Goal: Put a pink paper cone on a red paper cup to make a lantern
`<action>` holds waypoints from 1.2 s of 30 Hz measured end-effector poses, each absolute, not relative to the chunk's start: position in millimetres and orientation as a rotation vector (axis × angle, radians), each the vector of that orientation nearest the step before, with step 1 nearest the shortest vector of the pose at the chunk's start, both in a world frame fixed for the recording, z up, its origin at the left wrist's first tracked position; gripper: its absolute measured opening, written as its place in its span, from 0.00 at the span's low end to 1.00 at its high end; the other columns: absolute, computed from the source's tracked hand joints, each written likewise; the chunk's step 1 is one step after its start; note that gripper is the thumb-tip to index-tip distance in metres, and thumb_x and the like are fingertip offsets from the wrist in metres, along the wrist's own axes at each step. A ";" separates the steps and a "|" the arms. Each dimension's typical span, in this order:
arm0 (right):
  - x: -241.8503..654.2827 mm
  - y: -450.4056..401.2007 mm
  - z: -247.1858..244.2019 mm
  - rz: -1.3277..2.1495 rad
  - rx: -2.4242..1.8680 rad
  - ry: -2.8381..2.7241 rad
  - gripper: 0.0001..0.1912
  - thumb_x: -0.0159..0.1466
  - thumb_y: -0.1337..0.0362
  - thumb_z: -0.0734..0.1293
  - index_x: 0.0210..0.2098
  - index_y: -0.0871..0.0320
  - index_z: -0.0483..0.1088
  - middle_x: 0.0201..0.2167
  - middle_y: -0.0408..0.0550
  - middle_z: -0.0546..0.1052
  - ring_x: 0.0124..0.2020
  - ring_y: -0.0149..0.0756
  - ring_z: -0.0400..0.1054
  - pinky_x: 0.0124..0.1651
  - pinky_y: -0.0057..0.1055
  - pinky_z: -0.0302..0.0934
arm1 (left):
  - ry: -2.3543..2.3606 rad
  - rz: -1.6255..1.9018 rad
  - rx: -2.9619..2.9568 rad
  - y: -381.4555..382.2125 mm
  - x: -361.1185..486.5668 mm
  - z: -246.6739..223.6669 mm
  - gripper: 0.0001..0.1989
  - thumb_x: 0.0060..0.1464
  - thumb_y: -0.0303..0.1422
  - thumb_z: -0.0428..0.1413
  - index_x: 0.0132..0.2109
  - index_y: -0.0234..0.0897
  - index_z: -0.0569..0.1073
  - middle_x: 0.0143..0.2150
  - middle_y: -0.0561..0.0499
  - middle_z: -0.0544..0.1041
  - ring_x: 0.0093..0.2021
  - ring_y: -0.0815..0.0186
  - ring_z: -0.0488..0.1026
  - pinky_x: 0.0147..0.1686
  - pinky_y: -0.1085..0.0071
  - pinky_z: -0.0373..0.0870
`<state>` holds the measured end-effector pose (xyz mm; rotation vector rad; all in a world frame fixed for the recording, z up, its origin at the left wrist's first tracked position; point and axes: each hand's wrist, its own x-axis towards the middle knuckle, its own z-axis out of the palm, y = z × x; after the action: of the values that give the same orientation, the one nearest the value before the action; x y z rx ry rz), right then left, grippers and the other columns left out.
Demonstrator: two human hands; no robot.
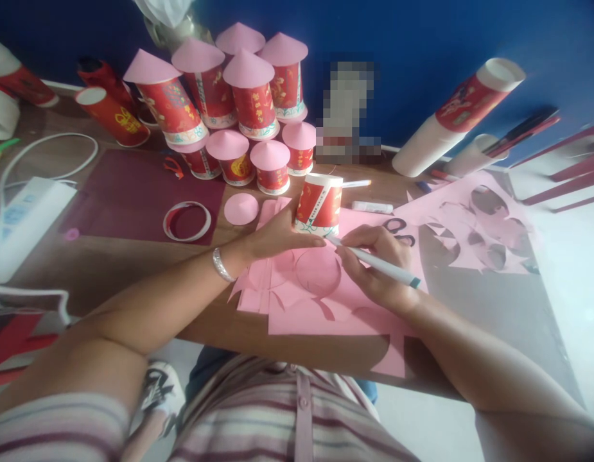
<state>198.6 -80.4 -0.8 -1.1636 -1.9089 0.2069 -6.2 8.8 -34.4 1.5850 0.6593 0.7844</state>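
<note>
My left hand (282,234) is wrapped round a red paper cup (318,202) with a slanted white strip and teal drawn lines on its white lower band. A white marker (381,264) with a dark teal end is pinched in my right hand (378,263), its tip at the cup's lower edge. Below both hands lie pink paper sheets (297,321), one bearing a drawn circle (318,273). Behind to the left stand several red cups with pink cone tops (251,70), some stacked, with teal patterns on their white bands.
Black-handled scissors (400,231) and a glue stick (372,207) lie right of the cup. Pink paper with cut-out holes (463,218) is farther right. A white paper ring (187,221) and a pink disc (241,209) lie left. Paper tubes (458,119) lean at the back right.
</note>
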 end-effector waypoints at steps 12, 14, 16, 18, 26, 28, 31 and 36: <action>200.1 -83.0 4.4 0.271 -1.213 -1.937 0.04 0.68 0.61 0.68 0.37 0.52 0.69 0.30 0.43 0.83 0.27 0.33 0.77 0.29 0.29 0.70 | 0.657 0.788 1.577 8.1 -6.0 -35.7 0.38 0.44 0.49 0.75 0.56 0.38 0.72 0.52 0.42 0.81 0.52 0.51 0.79 0.51 0.55 0.78; 201.9 -82.4 5.2 0.249 -1.219 -1.936 0.04 0.68 0.61 0.68 0.37 0.52 0.69 0.30 0.43 0.83 0.28 0.34 0.78 0.29 0.30 0.71 | 0.658 0.792 1.587 8.6 -6.2 -35.8 0.38 0.44 0.49 0.75 0.57 0.39 0.71 0.56 0.40 0.79 0.56 0.49 0.77 0.54 0.54 0.77; 203.1 -81.9 5.8 0.230 -1.201 -1.934 0.03 0.68 0.63 0.68 0.37 0.52 0.69 0.30 0.43 0.83 0.27 0.34 0.78 0.29 0.30 0.71 | 0.665 0.790 1.583 8.7 -6.4 -35.5 0.39 0.43 0.49 0.75 0.58 0.39 0.71 0.58 0.39 0.78 0.58 0.48 0.77 0.56 0.53 0.76; 203.7 -81.6 6.2 0.228 -1.179 -1.950 0.04 0.68 0.63 0.68 0.37 0.52 0.68 0.30 0.43 0.83 0.27 0.33 0.78 0.29 0.29 0.70 | 0.672 0.791 1.571 8.5 -6.4 -35.2 0.40 0.43 0.49 0.75 0.58 0.38 0.70 0.58 0.39 0.78 0.58 0.48 0.76 0.57 0.52 0.76; 202.7 -81.4 4.1 0.225 -1.171 -1.973 0.03 0.68 0.64 0.68 0.37 0.52 0.69 0.30 0.43 0.83 0.28 0.34 0.78 0.29 0.29 0.71 | 0.675 0.777 1.546 7.8 -6.2 -35.7 0.37 0.44 0.48 0.75 0.56 0.39 0.70 0.53 0.43 0.79 0.54 0.51 0.77 0.53 0.55 0.76; 201.9 -80.9 3.7 0.211 -1.150 -1.964 0.03 0.68 0.65 0.68 0.37 0.52 0.69 0.30 0.43 0.82 0.27 0.33 0.78 0.28 0.28 0.71 | 0.661 0.772 1.546 7.7 -6.3 -35.6 0.37 0.44 0.47 0.75 0.56 0.39 0.70 0.51 0.43 0.79 0.53 0.51 0.77 0.52 0.56 0.77; 200.9 -80.8 3.9 0.189 -1.173 -1.972 0.04 0.69 0.64 0.68 0.36 0.52 0.69 0.30 0.43 0.83 0.27 0.33 0.78 0.27 0.28 0.71 | 0.670 0.764 1.548 7.6 -6.5 -35.1 0.37 0.45 0.48 0.74 0.57 0.40 0.70 0.51 0.44 0.80 0.52 0.52 0.78 0.52 0.56 0.77; 199.7 -80.8 3.9 0.165 -1.181 -1.971 0.04 0.69 0.63 0.67 0.36 0.52 0.69 0.30 0.44 0.83 0.28 0.33 0.79 0.28 0.29 0.71 | 0.673 0.766 1.544 7.2 -6.3 -34.9 0.39 0.44 0.47 0.75 0.59 0.40 0.70 0.53 0.43 0.80 0.54 0.51 0.78 0.52 0.54 0.77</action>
<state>199.7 -80.8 3.9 -1.1813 -1.9709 0.1645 -6.3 7.2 -34.9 1.5438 0.6732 0.7662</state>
